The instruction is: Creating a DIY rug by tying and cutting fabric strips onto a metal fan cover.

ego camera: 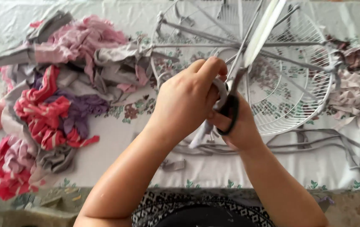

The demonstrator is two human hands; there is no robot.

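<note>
**Scissors and grey strip held over the desk**

The right hand (240, 126) has its fingers through the black handles of the scissors (247, 54); its grip is closed on them, and the blades point toward 1 o'clock, nearly shut. The left hand (188, 98) is curled tight round a grey strip (201, 134), pinching it just beside the scissor pivot; the loose end hangs toward 7 o'clock. Both hands meet at centre, above the desk (230, 172).

Behind them, at 1 o'clock, lies a white wire frame (314, 90), its near rim just beyond the right wrist. A rag pile (49, 105) of pink, red and grey fills 9 o'clock, reaching the desk's near edge at 8 o'clock. More grey strips (314, 143) trail at 3 to 4 o'clock, with pale scraps (354, 92) at 3 o'clock. Open cloth shows at 6 o'clock, between the forearms and the near edge.
</note>
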